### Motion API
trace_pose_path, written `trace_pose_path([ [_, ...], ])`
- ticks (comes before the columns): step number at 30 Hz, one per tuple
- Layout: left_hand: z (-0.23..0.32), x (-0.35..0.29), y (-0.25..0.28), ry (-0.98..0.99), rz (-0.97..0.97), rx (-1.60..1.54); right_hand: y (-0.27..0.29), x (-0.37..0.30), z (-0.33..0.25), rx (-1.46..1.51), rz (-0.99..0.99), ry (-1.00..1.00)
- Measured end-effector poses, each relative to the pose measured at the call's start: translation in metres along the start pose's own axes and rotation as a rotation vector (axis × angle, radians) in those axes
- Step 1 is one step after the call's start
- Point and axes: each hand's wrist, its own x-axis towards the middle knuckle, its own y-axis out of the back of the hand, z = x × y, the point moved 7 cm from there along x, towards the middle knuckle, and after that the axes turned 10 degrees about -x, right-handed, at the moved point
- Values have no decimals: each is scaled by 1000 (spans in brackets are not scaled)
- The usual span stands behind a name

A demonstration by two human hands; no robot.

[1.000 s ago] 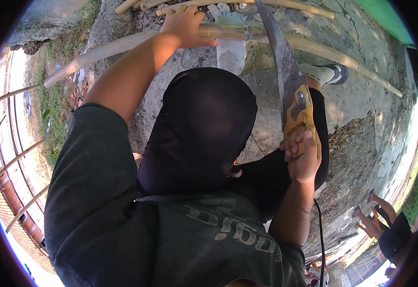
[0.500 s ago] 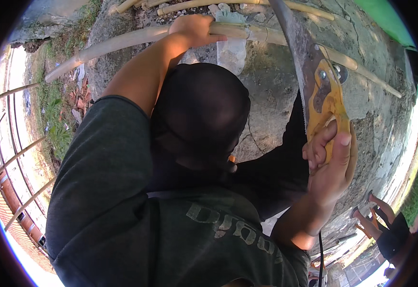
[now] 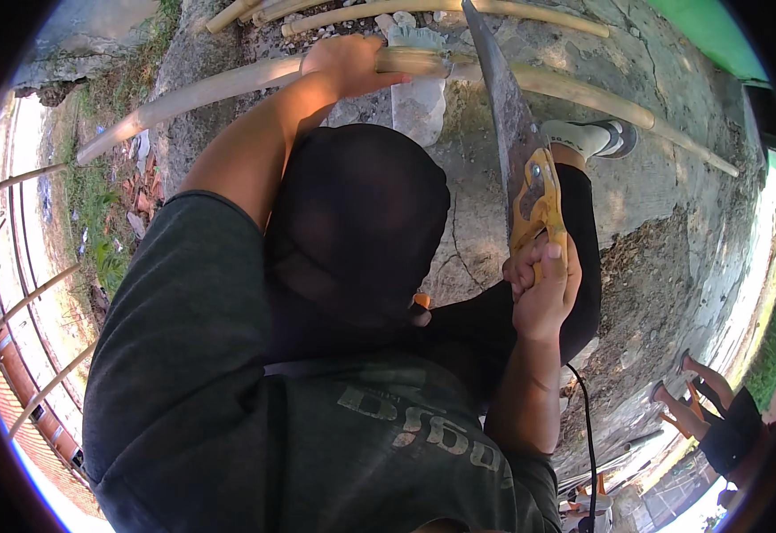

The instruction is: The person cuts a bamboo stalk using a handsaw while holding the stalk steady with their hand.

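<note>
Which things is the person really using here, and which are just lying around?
In use:
- hand saw, yellow handle gripped by right hand
- long bamboo pole, pressed down by left hand
- grey block propping the pole

Just lying about:
- spare poles beyond
- black cable
- leaves on the grass
</note>
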Motion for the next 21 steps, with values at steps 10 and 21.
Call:
trace_pose_path([
  [10, 5, 3, 2, 41, -62, 52, 3, 12, 1, -88, -38, -12],
  [21, 1, 8, -2, 44, -150, 8, -10, 61, -8, -49, 43, -132],
])
